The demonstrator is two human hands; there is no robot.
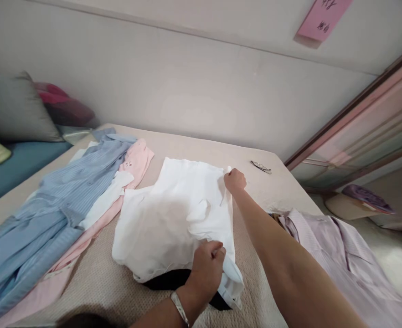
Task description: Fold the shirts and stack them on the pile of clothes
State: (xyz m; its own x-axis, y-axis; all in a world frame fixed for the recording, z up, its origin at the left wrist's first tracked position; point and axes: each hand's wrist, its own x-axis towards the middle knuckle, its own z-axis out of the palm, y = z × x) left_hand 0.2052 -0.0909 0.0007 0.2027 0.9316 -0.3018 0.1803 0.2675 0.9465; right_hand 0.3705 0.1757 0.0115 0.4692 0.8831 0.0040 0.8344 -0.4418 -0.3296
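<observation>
A white garment [156,223], partly folded, lies spread over the beige bed cover in front of me. My right hand [235,180] reaches far forward and is closed on the garment's far right edge. Closer to me, my left hand [208,265], with a silver bracelet [179,307] at its wrist, is closed on the cloth near the lower right side. Loose folds of white fabric bunch up between the two hands. Something black [168,279] shows from under the garment's near edge.
Blue striped clothing [74,187] and pink clothing [137,159] lie along the left. A pale mauve striped shirt [327,246] is at the right edge. Eyeglasses [260,166] rest near the far right corner. Behind the bed stands a wall [187,91]; a grey cushion [16,107] is far left.
</observation>
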